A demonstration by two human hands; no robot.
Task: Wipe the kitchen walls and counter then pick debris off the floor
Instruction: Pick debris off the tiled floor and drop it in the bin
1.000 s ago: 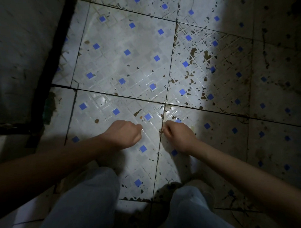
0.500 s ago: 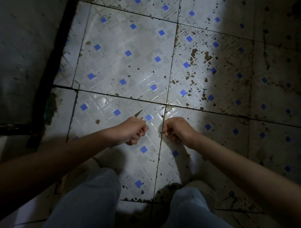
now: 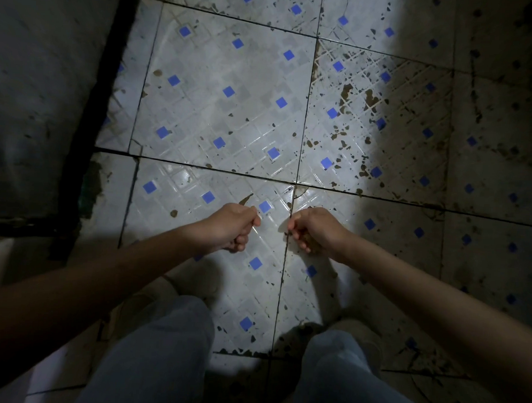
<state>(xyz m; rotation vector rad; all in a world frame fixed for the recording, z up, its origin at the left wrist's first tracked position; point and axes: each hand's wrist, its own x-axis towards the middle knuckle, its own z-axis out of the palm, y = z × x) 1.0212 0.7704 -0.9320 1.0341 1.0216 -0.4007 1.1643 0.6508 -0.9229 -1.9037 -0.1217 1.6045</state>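
Note:
I look down at a white floor [image 3: 231, 109] of tiles with small blue squares. Brown flecks of debris [image 3: 347, 90] are stuck thickly on the tile at upper right. A brown sliver [image 3: 246, 198] lies just beyond my left hand [image 3: 232, 227], and a round speck [image 3: 174, 213] lies to its left. My left hand is curled into a fist just over the tile. My right hand [image 3: 313, 230] is also a fist, right beside a grout line. The two fists are a short gap apart. Whether either fist holds debris is hidden by the fingers.
A dark grey wall or cabinet side [image 3: 36, 87] with a black base strip [image 3: 92, 120] bounds the floor on the left. My knees in grey trousers [image 3: 162, 357] fill the bottom of the view. The right side of the floor [image 3: 485, 179] lies in shadow.
Both fists have slid a little away from me along the tile, the left one turning so its curled fingers show. They stay closed throughout.

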